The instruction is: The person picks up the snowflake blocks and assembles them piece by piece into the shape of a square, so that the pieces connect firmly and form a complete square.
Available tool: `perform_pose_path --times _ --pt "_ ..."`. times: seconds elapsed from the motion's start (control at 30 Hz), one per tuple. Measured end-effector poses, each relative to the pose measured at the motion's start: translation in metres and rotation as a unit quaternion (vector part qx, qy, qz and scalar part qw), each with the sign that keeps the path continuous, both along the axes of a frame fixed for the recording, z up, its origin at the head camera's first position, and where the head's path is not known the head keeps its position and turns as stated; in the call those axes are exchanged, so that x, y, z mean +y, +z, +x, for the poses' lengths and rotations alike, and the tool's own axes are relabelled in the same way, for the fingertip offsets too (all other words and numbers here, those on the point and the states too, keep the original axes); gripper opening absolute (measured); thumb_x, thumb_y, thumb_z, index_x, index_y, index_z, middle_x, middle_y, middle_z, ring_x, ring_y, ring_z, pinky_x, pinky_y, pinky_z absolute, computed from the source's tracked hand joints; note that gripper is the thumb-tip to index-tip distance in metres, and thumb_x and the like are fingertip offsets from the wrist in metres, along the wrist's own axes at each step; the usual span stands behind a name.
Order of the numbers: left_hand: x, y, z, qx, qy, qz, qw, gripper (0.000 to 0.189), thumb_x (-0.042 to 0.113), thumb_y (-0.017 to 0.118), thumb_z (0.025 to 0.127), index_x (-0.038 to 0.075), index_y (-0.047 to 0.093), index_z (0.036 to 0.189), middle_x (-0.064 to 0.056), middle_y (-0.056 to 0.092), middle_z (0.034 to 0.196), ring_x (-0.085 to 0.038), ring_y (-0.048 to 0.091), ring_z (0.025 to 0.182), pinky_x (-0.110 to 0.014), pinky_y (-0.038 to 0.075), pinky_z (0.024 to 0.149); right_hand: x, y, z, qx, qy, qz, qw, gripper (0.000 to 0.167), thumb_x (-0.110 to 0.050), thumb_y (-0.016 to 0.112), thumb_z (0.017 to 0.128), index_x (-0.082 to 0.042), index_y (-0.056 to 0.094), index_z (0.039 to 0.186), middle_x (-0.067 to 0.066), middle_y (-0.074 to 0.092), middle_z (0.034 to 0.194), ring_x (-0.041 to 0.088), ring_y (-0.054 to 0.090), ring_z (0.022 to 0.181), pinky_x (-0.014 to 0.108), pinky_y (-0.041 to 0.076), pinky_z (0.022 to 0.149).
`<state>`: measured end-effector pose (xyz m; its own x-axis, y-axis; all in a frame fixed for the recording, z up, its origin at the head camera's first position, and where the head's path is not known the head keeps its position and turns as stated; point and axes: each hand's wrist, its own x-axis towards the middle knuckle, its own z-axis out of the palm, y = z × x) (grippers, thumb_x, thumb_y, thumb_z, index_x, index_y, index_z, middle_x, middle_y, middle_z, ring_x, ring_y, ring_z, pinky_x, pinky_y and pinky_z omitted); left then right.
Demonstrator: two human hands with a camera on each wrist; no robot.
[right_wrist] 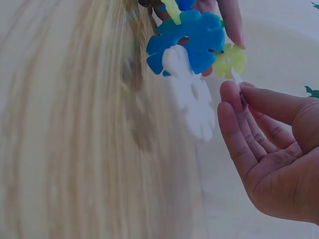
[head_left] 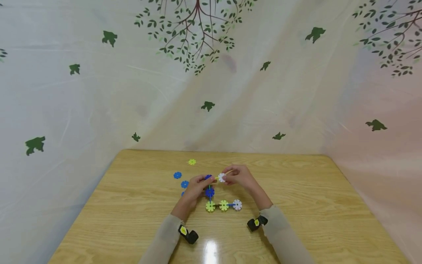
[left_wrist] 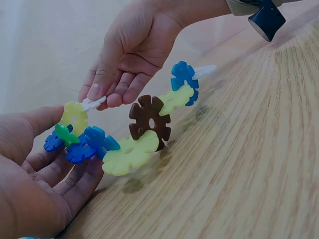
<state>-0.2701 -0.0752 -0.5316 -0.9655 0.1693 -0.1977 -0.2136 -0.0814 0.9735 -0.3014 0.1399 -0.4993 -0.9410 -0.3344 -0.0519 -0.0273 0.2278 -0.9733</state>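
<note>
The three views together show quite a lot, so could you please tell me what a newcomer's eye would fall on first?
Probably the bright chain of notched discs near the middle of the table: the left grip holds it while the right grip pinches a white disc beside a yellow one. Next might come the dark green, bird-like shapes on the pale backdrop behind the table.

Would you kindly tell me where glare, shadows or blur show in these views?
Head: white glare on the light brown wooden table near the picture's bottom edge; left wrist: dim, with dark smudges, shadows or reflections, beneath the brown notched plastic disc; right wrist: the table's grain smeared, the nearer white notched plastic disc soft-edged.
</note>
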Motion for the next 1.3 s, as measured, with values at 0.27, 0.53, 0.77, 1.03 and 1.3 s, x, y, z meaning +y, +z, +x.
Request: perform_pose_path --times 0.27,0.53,0.77,1.03,1.3 --pt "-0.0003 0.0028 0.0006 0.002 0.001 0.015 0.9999 0.036 0.029 0.069 0.099 -0.001 0.069 0.118 -0.014 0.074 0.119 -0.022 0.072 0.102 -0.026 0.060 0.075 -0.0004 0.0000 0.0006 0.008 -0.005 -0.014 0.9999 0.029 -0.003 0.074 0.092 0.011 0.068 0.117 0.027 0.075 0.097 0.028 0.077 0.080 0.052 0.062 0.081" --pt "-0.0024 0.0016 0.0013 0.011 0.012 0.021 0.9996 0.030 0.026 0.076 0.094 -0.001 0.074 0.107 -0.015 0.077 0.103 -0.019 0.074 0.090 -0.024 0.058 0.072 -0.0012 0.0021 0.0042 0.024 0.004 -0.018 0.9995 0.028 -0.001 0.073 0.092 0.013 0.069 0.116 0.028 0.075 0.097 0.029 0.077 0.079 0.052 0.062 0.080" --pt "-0.0023 0.0005 0.0010 0.013 0.019 0.028 0.9993 0.026 0.022 0.075 0.094 -0.001 0.073 0.106 -0.013 0.078 0.098 -0.019 0.074 0.091 -0.023 0.057 0.078 -0.0021 -0.0025 0.0027 0.018 -0.002 -0.032 0.9993 0.026 0.002 0.071 0.092 0.014 0.069 0.115 0.027 0.075 0.097 0.019 0.076 0.074 0.049 0.063 0.079" --pt "-0.0005 0.0005 0.0019 0.014 0.026 0.022 0.9993 0.030 0.023 0.075 0.094 -0.003 0.073 0.108 -0.016 0.077 0.100 -0.021 0.073 0.092 -0.023 0.057 0.079 -0.0021 -0.0020 0.0041 -0.002 -0.010 -0.053 0.9986 0.027 0.002 0.072 0.091 0.015 0.068 0.115 0.023 0.076 0.098 0.017 0.075 0.075 0.048 0.062 0.082" --pt "0.0009 0.0046 0.0043 0.007 0.027 0.032 0.9991 0.028 0.020 0.075 0.094 -0.004 0.072 0.107 -0.019 0.076 0.100 -0.019 0.074 0.088 -0.024 0.058 0.077 -0.0013 -0.0034 0.0040 -0.006 -0.013 -0.062 0.9980 0.027 0.004 0.072 0.091 0.015 0.068 0.115 0.015 0.078 0.092 0.015 0.075 0.073 0.046 0.063 0.079"
